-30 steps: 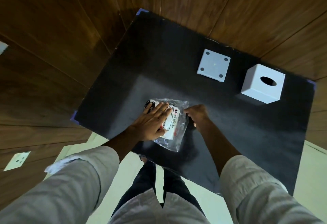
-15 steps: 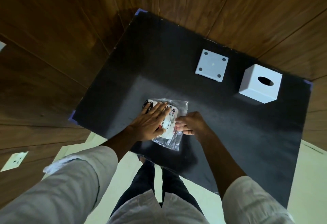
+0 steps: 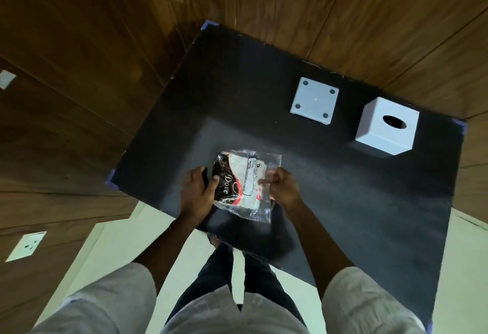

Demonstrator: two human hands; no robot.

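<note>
A clear plastic bag [image 3: 245, 183] holds a brown and white packet printed "Dove", with a white label on it. Both hands hold it just above the black table [image 3: 356, 196], near the front edge. My left hand [image 3: 196, 191] grips the bag's left side, thumb on top of the packet. My right hand [image 3: 281, 184] pinches the right edge of the clear plastic. The lower corner of the bag hangs free.
A flat white square panel [image 3: 314, 100] with four dark corner dots lies at the back of the table. A white cube box [image 3: 386, 126] with an oval hole on top stands to its right. Wooden walls close in behind and left. Pale floor lies below.
My left hand lay flat on the bag; now it grips the bag's left side. My right hand went from the table beside the bag to pinching its right edge. The bag has lifted slightly.
</note>
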